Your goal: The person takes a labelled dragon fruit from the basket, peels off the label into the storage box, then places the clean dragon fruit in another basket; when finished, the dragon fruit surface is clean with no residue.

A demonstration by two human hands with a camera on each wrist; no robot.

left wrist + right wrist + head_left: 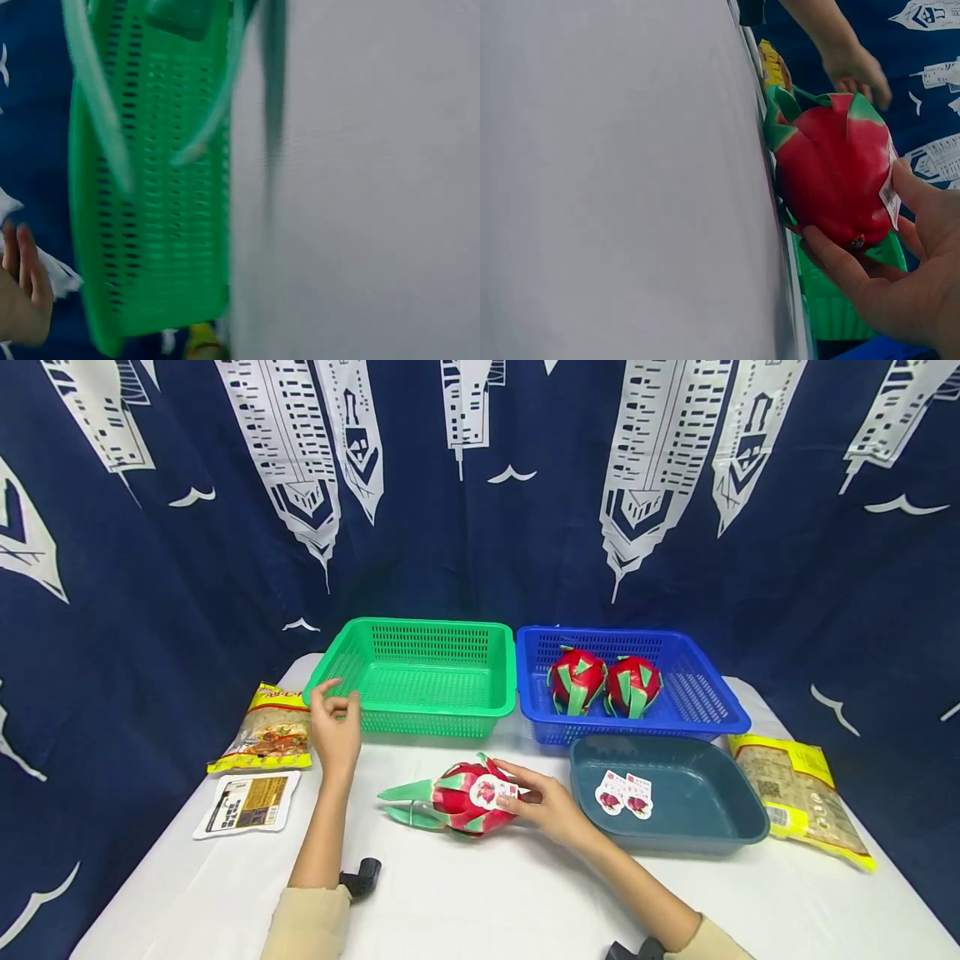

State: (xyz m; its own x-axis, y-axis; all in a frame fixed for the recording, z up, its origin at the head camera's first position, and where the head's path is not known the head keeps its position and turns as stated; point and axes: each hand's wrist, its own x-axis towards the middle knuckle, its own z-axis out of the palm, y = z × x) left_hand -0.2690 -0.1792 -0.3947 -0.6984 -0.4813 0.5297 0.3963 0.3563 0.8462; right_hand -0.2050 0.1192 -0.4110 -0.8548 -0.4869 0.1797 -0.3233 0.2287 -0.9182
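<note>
My right hand (555, 806) holds a red dragon fruit (454, 800) by its right end, low over the white table, its long green leaf tips pointing left. A round white label (486, 791) with a fruit picture lies on its upper side. The thumb rests by that label and other fingers reach under the fruit in the right wrist view. My left hand (336, 731) is raised by the near left corner of the green basket (431, 721), its fingers loosely bent around nothing. Blurred leaf tips (105, 120) cross the left wrist view.
Two dragon fruits (576, 681) sit in the blue basket (705, 714). Loose labels (624, 795) lie in a dark teal tray (675, 839). At the left are a yellow food bag (270, 731) and a white pouch (247, 803). Another yellow bag (798, 793) lies right.
</note>
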